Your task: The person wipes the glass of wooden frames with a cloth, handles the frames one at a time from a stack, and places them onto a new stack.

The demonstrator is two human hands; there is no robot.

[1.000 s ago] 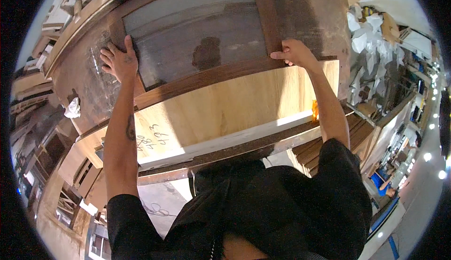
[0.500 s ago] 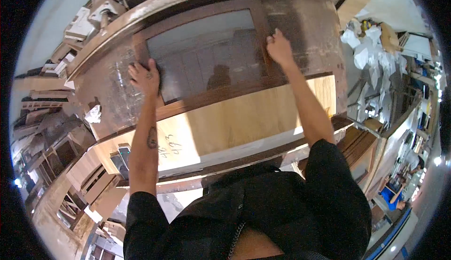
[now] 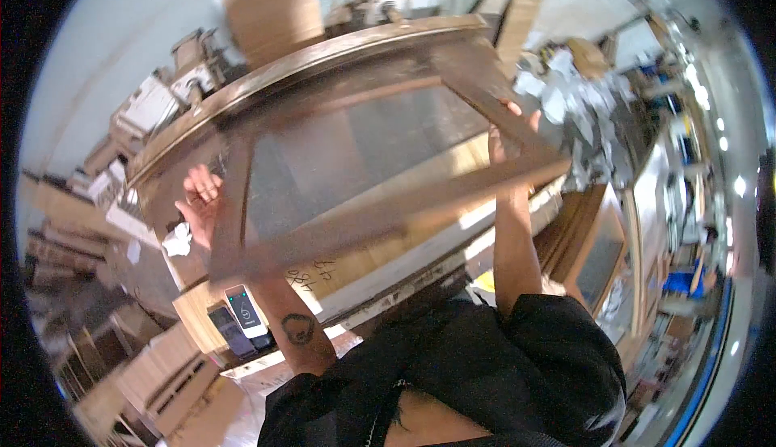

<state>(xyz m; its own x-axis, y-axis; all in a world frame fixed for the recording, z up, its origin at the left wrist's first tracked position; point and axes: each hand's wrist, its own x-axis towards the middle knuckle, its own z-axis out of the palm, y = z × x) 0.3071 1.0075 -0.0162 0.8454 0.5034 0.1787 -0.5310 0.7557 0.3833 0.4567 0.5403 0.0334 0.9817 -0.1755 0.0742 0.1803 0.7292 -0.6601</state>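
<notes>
A dark brown wooden frame door with a glass panel (image 3: 347, 152) is raised at a tilt above the workbench, blurred by motion. Its near rail crosses over both of my forearms. On the right, my right hand (image 3: 505, 141) grips the frame's side piece from below, its fingertips showing past the outer edge. Beside the opposite side piece is my left hand (image 3: 202, 200), palm up, fingers stretched out and apart; the frame passes over its wrist. A pale wooden board (image 3: 388, 225) with handwritten marks lies on the bench beneath the door, partly seen through the glass.
Two phones (image 3: 246, 314) lie on the board's left end, near a crumpled white paper (image 3: 178, 239). Brown framed panels (image 3: 594, 261) stand at the right. Scrap paper (image 3: 578, 103) is heaped beyond the bench's right end, and wood offcuts (image 3: 158, 120) lie beyond its far edge.
The door has come up off the bench and toward me, tilting. Both hands have moved from on top of its sides to beneath them. The view has shifted, showing the phones more fully.
</notes>
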